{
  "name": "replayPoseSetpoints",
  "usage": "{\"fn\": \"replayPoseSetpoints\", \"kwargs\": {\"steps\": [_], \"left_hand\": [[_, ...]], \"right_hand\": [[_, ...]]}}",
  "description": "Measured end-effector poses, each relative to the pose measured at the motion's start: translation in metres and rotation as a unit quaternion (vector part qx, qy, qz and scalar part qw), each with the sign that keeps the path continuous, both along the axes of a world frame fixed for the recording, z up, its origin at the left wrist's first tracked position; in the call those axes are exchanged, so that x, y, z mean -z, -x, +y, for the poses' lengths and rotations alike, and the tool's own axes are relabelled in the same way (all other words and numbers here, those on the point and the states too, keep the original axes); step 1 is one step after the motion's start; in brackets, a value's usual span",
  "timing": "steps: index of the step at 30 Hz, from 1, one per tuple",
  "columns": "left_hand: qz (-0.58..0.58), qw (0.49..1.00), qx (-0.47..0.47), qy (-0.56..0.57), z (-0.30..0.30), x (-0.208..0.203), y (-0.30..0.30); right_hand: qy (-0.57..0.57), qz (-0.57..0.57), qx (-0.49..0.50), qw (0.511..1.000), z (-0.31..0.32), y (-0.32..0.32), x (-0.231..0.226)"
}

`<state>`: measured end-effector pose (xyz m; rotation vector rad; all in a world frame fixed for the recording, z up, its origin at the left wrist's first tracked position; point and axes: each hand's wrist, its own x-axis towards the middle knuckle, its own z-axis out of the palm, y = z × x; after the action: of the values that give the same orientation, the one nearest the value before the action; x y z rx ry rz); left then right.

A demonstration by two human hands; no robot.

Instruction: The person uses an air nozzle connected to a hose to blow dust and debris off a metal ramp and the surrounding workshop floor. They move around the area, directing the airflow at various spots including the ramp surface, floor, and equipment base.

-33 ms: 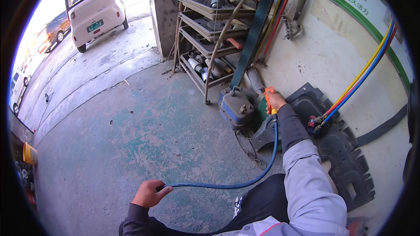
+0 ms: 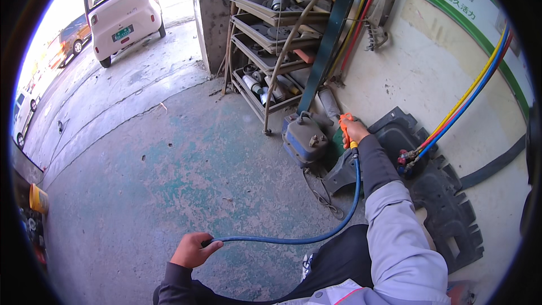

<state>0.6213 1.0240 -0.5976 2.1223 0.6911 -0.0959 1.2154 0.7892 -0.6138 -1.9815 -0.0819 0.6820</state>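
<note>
My right hand [image 2: 354, 130] is closed around an orange air blow gun [image 2: 346, 124], held out beside the dark plastic panels along the wall. A blue air hose [image 2: 293, 241] runs from a yellow fitting at the gun's base down and across to the left in a slack curve. At the lower left, my left hand [image 2: 192, 249] pinches that hose between thumb and fingers. Just left of the gun, a dusty blue-grey boxy device [image 2: 305, 138] with a top handle stands on the floor, its cable lying below it. The gun's far end is hard to make out.
A metal rack [image 2: 271, 36] with trays of used parts stands ahead, beside a dark green post [image 2: 327, 45]. Yellow, blue and red hoses [image 2: 460, 101] hang at right, above black plastic panels [image 2: 446, 209]. A yellow bucket [image 2: 39, 198] sits far left; a small white car [image 2: 121, 14] is parked outside.
</note>
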Motion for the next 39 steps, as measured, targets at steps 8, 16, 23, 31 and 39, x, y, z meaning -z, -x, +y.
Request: {"fn": "replayPoseSetpoints", "kwargs": {"steps": [8, 16, 23, 31, 39], "left_hand": [[0.005, 1.000, 0.001, 0.000, 0.000, 0.001, 0.000], [-0.016, 1.000, 0.006, 0.004, 0.000, 0.000, 0.001], [-0.007, 1.000, -0.003, 0.009, -0.001, 0.000, 0.002], [-0.018, 1.000, 0.003, 0.007, 0.001, 0.002, 0.002], [-0.019, 1.000, 0.001, 0.000, 0.001, 0.003, 0.002]], "right_hand": [[-0.016, -0.010, 0.013, 1.000, 0.001, 0.005, 0.014], [-0.073, 0.058, -0.023, 0.995, 0.014, 0.019, 0.009], [-0.065, 0.056, -0.053, 0.995, 0.025, 0.035, 0.006], [-0.066, 0.057, -0.068, 0.994, 0.033, 0.044, -0.001], [-0.043, 0.023, -0.074, 0.996, 0.044, 0.048, 0.002]]}}
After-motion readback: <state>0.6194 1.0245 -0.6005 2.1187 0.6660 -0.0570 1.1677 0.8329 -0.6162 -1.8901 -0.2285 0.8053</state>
